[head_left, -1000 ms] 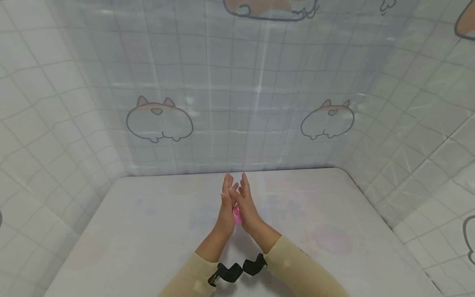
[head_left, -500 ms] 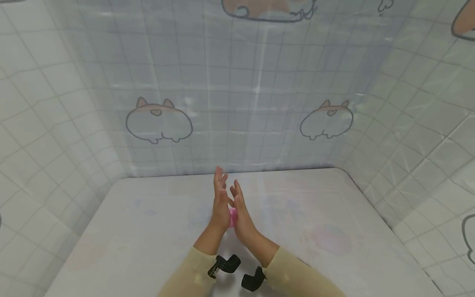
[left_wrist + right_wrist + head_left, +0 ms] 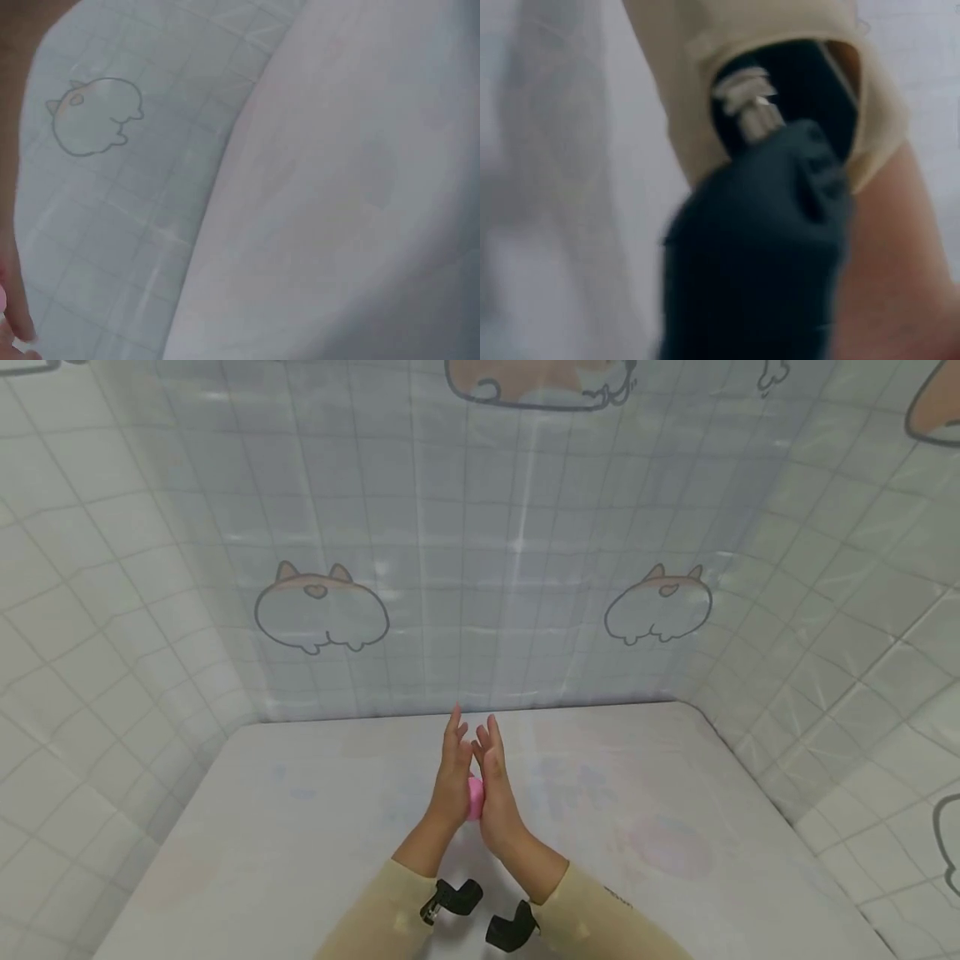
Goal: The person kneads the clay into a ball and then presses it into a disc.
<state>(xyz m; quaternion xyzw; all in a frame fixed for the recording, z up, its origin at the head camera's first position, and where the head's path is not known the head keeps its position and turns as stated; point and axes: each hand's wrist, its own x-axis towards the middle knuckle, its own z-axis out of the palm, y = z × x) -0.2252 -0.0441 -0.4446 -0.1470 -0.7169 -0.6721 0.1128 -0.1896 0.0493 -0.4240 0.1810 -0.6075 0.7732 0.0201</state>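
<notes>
A small pink lump of clay-like material [image 3: 476, 799] is pressed between my two palms in the head view, above the middle of the table. My left hand [image 3: 451, 785] stands on edge with its fingers straight and pointing away. Facing it, my right hand [image 3: 499, 797] has straight, slightly spread fingers. Most of the lump is hidden by the palms. At the left edge of the left wrist view, part of a hand [image 3: 10, 180] shows beside a sliver of pink. The right wrist view is filled by a cream sleeve, a black mount and a blurred forearm.
A pale table [image 3: 315, 852] with faint coloured prints lies under the hands. Gridded white sheeting [image 3: 480, 568] with dog drawings encloses it at the back and sides. Black wrist mounts [image 3: 459, 897] stick out inward from both cream sleeves, close to each other.
The palms slide against each other: the left hand went forward as the right drew back, then they came nearly level. The pink lump rolled between them and now looks rounder.
</notes>
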